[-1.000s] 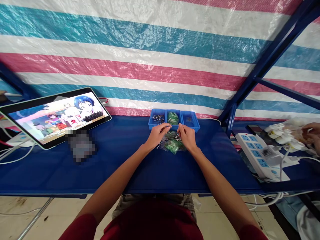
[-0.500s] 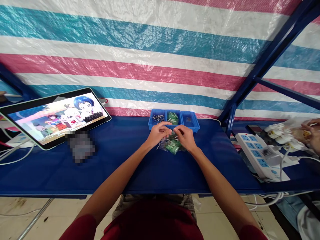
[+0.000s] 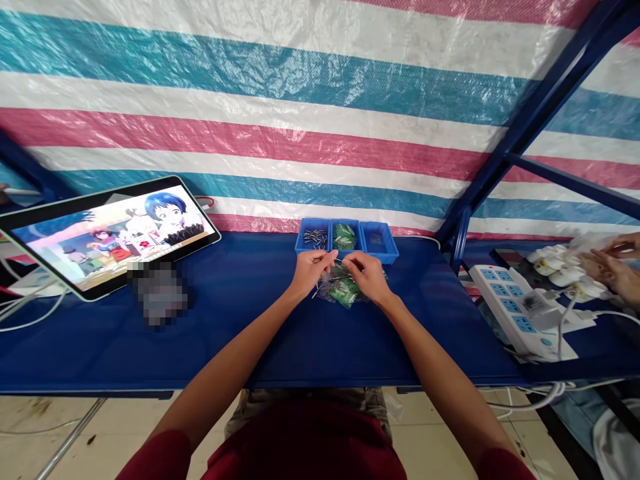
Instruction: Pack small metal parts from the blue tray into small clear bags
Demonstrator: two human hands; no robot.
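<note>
My left hand (image 3: 311, 272) is closed in a pinch, thumb and forefinger together. My right hand (image 3: 370, 275) faces it, also pinching, its fingertips a little apart from the left ones. A small thin rod seems to span the gap between both pinches; its details are too small to make out. Below my hands lies a clear plastic bag with green contents (image 3: 345, 292), with thin metal rods scattered on and around it. Just beyond my fingers stand three joined blue bins: the left bin (image 3: 300, 243) holds metal rods, the middle one a green packet (image 3: 345, 236), the right bin (image 3: 393, 250) a few small pieces.
A tablet screen (image 3: 115, 240) leans at the left of the blue table (image 3: 240, 267), with a blurred dark object (image 3: 161, 295) before it. At right are a white power strip (image 3: 510, 310), white plugs (image 3: 565, 270) and another person's hands (image 3: 620, 267). A striped sheet (image 3: 300, 100) hangs behind.
My left forefinger, stretched out before, has closed onto the thumb. Both hands remain over the bag, fingertips nearly meeting. The other person's hands at right have moved further into view.
</note>
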